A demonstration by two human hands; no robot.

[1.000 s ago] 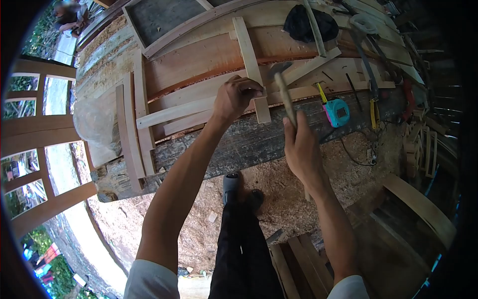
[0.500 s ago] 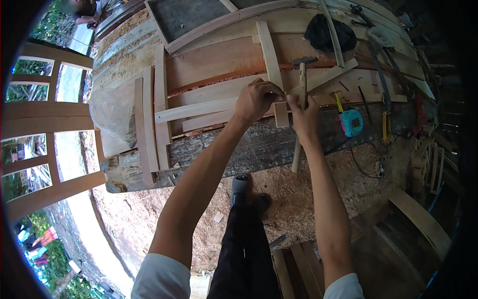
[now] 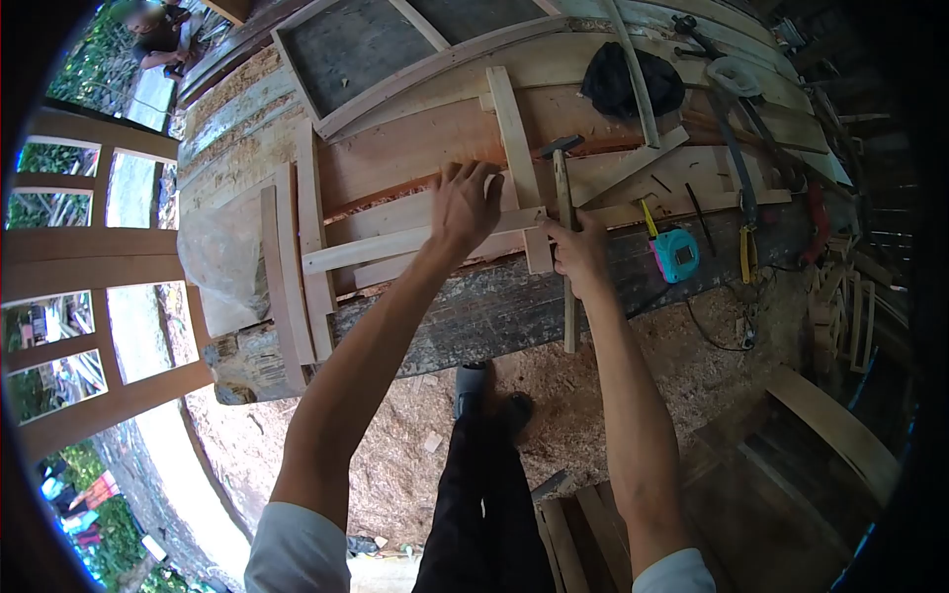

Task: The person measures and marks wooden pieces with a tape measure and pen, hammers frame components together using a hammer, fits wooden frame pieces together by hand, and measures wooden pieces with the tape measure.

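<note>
My right hand [image 3: 583, 252] is closed round the wooden handle of a hammer [image 3: 563, 186], its dark head pointing away from me. The thumb and fingertips lie close to a short wood piece [image 3: 539, 253] at the bench edge. That piece meets the end of a pale wood strip [image 3: 381, 248] lying crosswise. My left hand [image 3: 467, 206] is over this strip, fingers bent but apart, with nothing visible in it. Just beyond, an upright batten [image 3: 512, 133] crosses the boards. Whether a nail is at the joint is too small to tell.
On the bench [image 3: 445, 311] to the right lie a turquoise tape measure [image 3: 677, 255], a handsaw [image 3: 736, 168] and a black bag [image 3: 633, 81]. A wooden frame [image 3: 435, 67] lies at the back. Clear plastic [image 3: 222, 237] covers the left end. Another person [image 3: 158, 40] sits far left.
My left hand has left the joint beside my right hand, moving left, and its fingers have spread from a pinch. My right hand still holds the hammer, slightly lower. The view has shifted slightly.
</note>
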